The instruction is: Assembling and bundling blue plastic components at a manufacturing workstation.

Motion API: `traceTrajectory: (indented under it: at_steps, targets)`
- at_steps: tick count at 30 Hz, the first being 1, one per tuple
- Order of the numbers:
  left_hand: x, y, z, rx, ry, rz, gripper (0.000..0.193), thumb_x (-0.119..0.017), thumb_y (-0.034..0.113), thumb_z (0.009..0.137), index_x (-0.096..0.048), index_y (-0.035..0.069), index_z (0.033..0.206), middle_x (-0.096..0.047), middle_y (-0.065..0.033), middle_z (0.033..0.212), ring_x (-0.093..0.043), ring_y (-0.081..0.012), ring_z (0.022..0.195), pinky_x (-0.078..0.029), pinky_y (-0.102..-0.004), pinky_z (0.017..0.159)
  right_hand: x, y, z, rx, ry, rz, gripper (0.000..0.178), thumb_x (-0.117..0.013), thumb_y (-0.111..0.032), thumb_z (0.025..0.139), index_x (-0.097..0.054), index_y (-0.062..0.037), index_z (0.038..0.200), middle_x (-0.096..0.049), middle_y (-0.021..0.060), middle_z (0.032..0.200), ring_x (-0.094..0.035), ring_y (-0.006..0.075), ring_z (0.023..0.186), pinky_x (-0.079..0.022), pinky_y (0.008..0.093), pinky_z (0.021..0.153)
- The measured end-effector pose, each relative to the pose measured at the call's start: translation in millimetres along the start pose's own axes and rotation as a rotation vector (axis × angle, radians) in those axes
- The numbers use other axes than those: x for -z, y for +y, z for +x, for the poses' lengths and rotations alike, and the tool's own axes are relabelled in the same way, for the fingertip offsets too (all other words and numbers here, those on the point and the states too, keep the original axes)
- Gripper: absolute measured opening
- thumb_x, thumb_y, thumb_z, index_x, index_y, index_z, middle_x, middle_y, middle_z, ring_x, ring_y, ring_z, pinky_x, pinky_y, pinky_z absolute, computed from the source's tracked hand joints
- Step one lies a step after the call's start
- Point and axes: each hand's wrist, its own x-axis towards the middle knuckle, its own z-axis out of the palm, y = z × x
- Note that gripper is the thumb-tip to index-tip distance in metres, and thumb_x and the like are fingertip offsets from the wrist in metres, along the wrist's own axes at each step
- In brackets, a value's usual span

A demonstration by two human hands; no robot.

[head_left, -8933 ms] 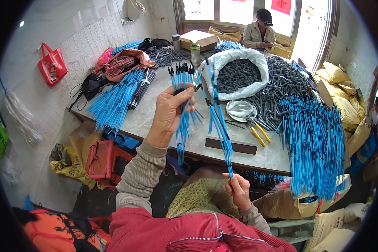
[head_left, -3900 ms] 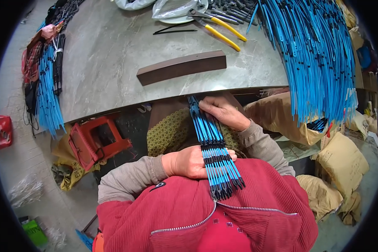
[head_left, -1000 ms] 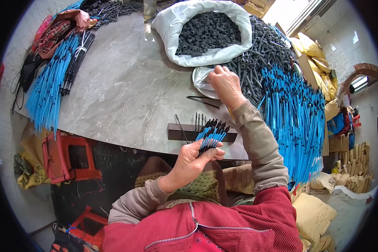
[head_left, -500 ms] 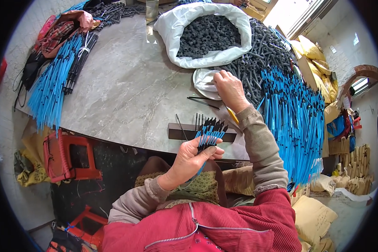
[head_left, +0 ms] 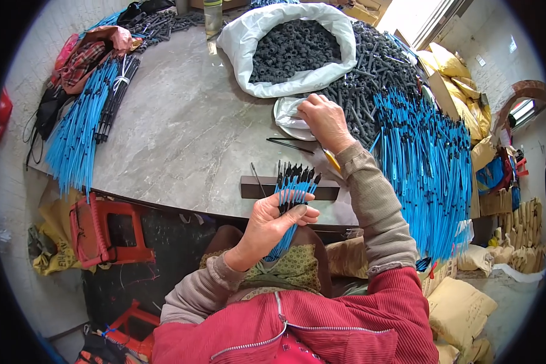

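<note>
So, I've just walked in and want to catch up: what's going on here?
A person's left hand grips a bundle of blue-and-black strips, black tips pointing away from the body, beside a dark bar on the table. The right hand is at a small plastic bag; whether it holds anything is unclear. Beyond sits an open white sack of black parts.

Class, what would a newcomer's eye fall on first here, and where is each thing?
First comes the open white sack of dark pieces at the far side of the table. Next, a thick spread of bright blue strips lies at the right, overhanging the edge. Near the centre, the left grip holds a small black-tipped blue bundle.
</note>
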Motion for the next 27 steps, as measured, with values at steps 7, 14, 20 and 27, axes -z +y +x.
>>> traceTrajectory:
  at_steps: [7,14,20,27]
  targets:
    - [0.4,3.8,-2.5,-0.012,0.019,0.036,0.023,-0.061,0.009,0.101,-0.063,-0.003,0.12,-0.074,-0.0183,0.1,-0.073,-0.022,0.094,-0.058,-0.0339,0.085,32.3,25.6,-26.0,-0.306,-0.02,0.379,0.013,-0.071,-0.01,0.086,-0.071,-0.0014,0.096,-0.068,0.0109,0.088,-0.068,0.0251,0.077,-0.054,0.0328,0.071]
    - [8.3,6.4,-7.5,-0.048,0.055,0.02,0.019,-0.057,0.004,0.101,-0.062,-0.004,0.118,-0.074,-0.0225,0.1,-0.074,-0.0284,0.091,-0.06,-0.0378,0.083,39.2,-7.0,-59.0,-0.046,-0.164,0.354,0.009,-0.071,-0.015,0.085,-0.067,-0.0071,0.086,-0.065,0.0074,0.085,-0.067,0.0309,0.08,-0.054,0.0405,0.071]
    - [12.5,0.5,-11.0,-0.067,0.079,-0.004,0.02,-0.058,0.006,0.101,-0.062,-0.002,0.118,-0.073,-0.024,0.099,-0.074,-0.031,0.088,-0.061,-0.0409,0.082,25.8,-24.4,-46.2,0.121,-0.319,0.29,0.011,-0.07,-0.018,0.083,-0.067,-0.0076,0.083,-0.067,0.009,0.085,-0.068,0.0316,0.083,-0.055,0.0436,0.071]
    - [7.4,1.0,-13.5,-0.063,0.1,-0.02,0.02,-0.059,0.005,0.101,-0.063,-0.002,0.119,-0.074,-0.0216,0.099,-0.074,-0.0282,0.09,-0.059,-0.0389,0.083,3.3,-33.3,-12.9,0.244,-0.611,0.279,0.013,-0.072,-0.016,0.074,-0.07,-0.0041,0.078,-0.069,0.0122,0.076,-0.069,0.0355,0.077,-0.055,0.0446,0.069]
